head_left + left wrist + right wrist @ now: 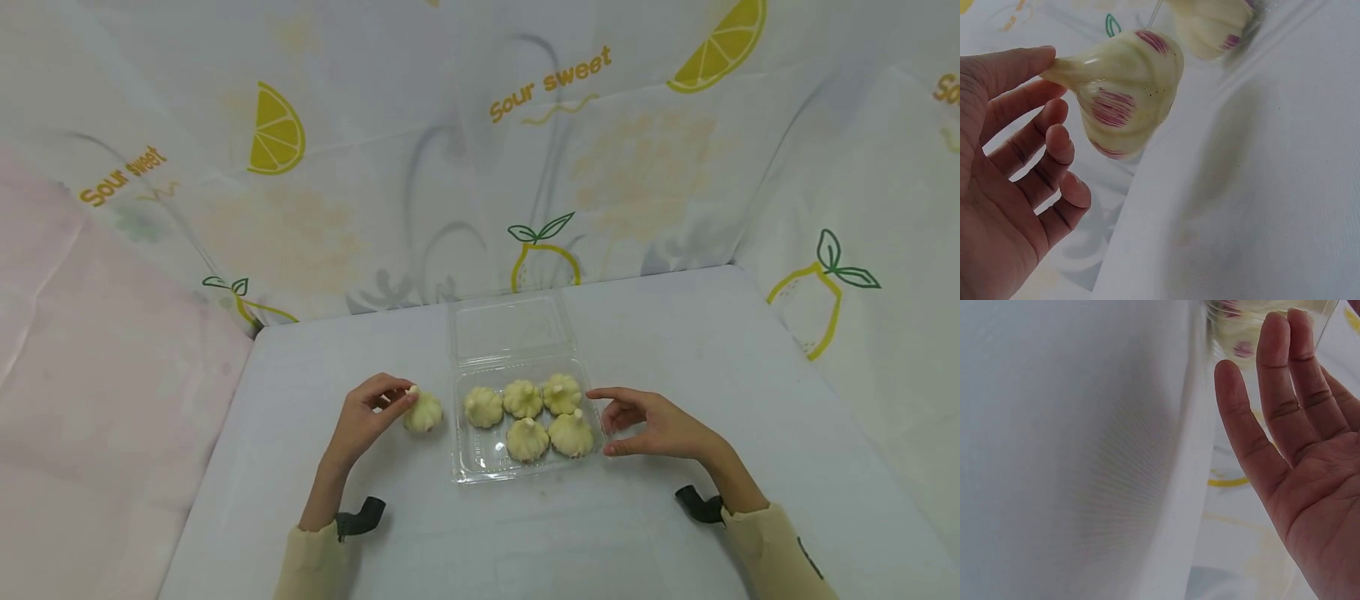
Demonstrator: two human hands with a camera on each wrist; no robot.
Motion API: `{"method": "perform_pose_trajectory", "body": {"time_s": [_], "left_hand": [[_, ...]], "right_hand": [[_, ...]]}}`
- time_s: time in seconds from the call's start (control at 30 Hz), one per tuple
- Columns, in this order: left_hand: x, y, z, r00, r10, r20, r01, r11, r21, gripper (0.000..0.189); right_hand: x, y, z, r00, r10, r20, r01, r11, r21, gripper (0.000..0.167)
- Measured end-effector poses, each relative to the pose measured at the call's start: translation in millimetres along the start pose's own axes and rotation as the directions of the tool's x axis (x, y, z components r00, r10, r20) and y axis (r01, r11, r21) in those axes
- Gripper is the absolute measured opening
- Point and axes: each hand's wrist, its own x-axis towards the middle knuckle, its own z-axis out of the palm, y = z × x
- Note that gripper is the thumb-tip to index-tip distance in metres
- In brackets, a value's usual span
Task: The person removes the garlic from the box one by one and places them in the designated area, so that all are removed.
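In the head view my left hand (pixel 365 419) is just left of the clear plastic box. Its thumb and forefinger pinch a garlic bulb (pixel 1127 94) by the stem, and the left wrist view shows purple streaks on the pale bulb. The other fingers curl loosely below the stem. On the white table stands the open clear box (pixel 477 465), with several garlic bulbs (pixel 527 439) in two rows and a bare spot at its front left. My right hand (pixel 651 425) is at the box's right side, fingers extended and nothing in its grasp; whether it touches the wall I cannot tell.
The box's clear lid (pixel 512 327) lies folded back toward the rear of the table (pixel 660 333). Behind the table hangs a lemon-print cloth (pixel 420 167), with a pink cloth (pixel 97 375) at the left. Black curved pieces (pixel 362 516) sit at both wrists.
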Motion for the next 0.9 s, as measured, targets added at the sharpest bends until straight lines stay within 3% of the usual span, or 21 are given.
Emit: {"method": "perform_pose_trajectory", "body": {"time_s": [0.23, 0.57, 0.77, 0.9], "left_hand": [[1.5, -1.1, 3.5, 0.999, -0.044, 0.028, 0.043, 0.998, 0.054, 0.014], [1.5, -2.2, 6.9, 0.999, -0.032, 0.014, 0.030, 0.995, 0.099, 0.014], [-0.9, -34.4, 12.9, 1.000, -0.014, -0.015, 0.016, 0.993, 0.117, 0.015], [-1.4, -48.3, 13.9, 0.999, -0.049, -0.005, 0.050, 0.993, 0.110, 0.015]], "right_hand": [[-0.2, 0.8, 0.5, 1.000, -0.003, -0.002, 0.003, 1.000, 0.010, 0.073], [-0.1, 2.8, 0.2, 1.000, -0.016, 0.000, 0.016, 1.000, 0.016, 0.072], [-0.4, 4.3, 0.0, 1.000, -0.017, 0.002, 0.017, 1.000, 0.016, 0.072], [-0.5, 5.2, -0.1, 1.000, -0.020, 0.003, 0.020, 1.000, 0.016, 0.072]]}}
